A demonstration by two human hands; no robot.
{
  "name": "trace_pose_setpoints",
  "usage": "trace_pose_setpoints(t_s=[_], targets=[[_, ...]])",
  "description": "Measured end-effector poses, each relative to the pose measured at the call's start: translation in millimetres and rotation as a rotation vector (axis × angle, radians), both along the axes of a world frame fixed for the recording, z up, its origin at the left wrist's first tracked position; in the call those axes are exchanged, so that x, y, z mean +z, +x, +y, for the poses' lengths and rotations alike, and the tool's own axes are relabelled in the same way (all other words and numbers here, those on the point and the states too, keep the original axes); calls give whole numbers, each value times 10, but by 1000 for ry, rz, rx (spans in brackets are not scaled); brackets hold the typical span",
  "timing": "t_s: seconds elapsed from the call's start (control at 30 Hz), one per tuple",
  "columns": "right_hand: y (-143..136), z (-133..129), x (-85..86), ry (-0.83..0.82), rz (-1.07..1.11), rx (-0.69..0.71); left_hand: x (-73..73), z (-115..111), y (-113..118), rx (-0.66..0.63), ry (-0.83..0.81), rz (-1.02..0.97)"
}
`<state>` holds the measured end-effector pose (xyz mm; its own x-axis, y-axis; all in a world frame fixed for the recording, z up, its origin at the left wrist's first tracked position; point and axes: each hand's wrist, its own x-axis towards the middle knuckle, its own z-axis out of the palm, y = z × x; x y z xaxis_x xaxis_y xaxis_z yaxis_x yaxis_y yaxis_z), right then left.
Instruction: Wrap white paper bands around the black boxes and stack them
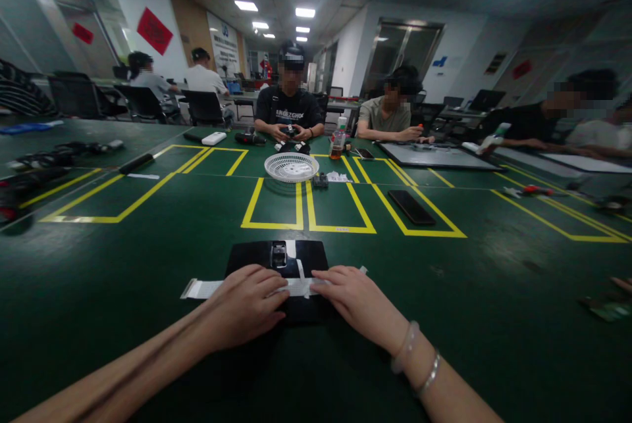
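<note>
A black flat panel [306,312] lies on the green table in front of me, with a small cut-out module [279,254] near its upper edge. Across the panel runs a white flat ribbon cable [202,289], its connector-like end sticking out on the left. A thin white strip [300,270] crosses it from above. My left hand [249,301] rests on the cable and panel from the left, fingers laid over them. From the right, my right hand [358,298] lies with its fingertips on the cable, fingers extended. A gap separates the hands, showing part of the cable.
Yellow tape outlines [340,230] mark the table beyond the panel. A white round basket [291,168], a dark phone [411,206] and a bottle [338,140] stand or lie farther off. Tools and cables [44,166] lie at left. Several people sit around the table.
</note>
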<state>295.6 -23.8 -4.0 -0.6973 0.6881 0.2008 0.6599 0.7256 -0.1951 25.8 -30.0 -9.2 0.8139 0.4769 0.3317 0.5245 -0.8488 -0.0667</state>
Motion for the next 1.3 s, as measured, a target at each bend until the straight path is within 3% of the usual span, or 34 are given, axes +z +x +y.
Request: trace_pose_setpoints(t_s=[0.4,0.6,0.77,0.87,1.13,1.3], targets=[[-33,-105,50,29,9,-72,-5,37,11,86,-176,141],[-40,-112,56,21,9,-83,0,47,-15,109,-203,88],[17,-52,69,104,88,-96,-57,105,-88,241,-202,41],[37,-26,81,168,142,-139,-64,127,-113,249,-264,67],[23,-19,66,222,218,-129,41,130,-96,218,-333,-18],[21,-33,92,224,259,-103,130,268,-295,295,-275,-118]])
